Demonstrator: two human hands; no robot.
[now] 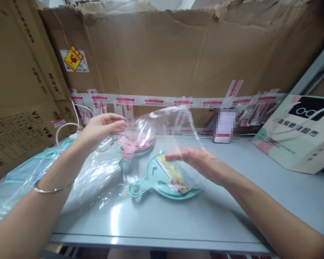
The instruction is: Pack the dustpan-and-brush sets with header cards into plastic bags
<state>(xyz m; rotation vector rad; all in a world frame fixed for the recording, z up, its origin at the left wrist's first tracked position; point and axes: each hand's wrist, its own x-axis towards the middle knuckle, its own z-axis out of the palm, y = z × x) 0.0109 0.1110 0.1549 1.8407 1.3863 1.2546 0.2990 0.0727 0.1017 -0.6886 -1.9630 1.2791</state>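
Observation:
A clear plastic bag (pixel 164 122) stands puffed up between my hands, its upper rim arched. My left hand (pixel 105 126) is at the bag's left side, with thumb and fingers pinched together on the thin film. My right hand (pixel 197 158) reaches in from the right, its fingers stretched out flat against the film; whether they are inside the bag or behind it I cannot tell. Below the hands lies a mint-green plastic pan-shaped piece (pixel 151 180) with a ringed handle, and a printed yellow card (pixel 175 176) rests on it. Film partly covers both.
Pink and mint pan-shaped pieces (pixel 137 142) lie farther back. Loose clear film (pixel 97 180) spreads over the grey table's left side. A phone (pixel 223 126) leans against a large cardboard box (pixel 156 57). A paper gift bag (pixel 294 133) stands right; white cables (pixel 77 115) run left.

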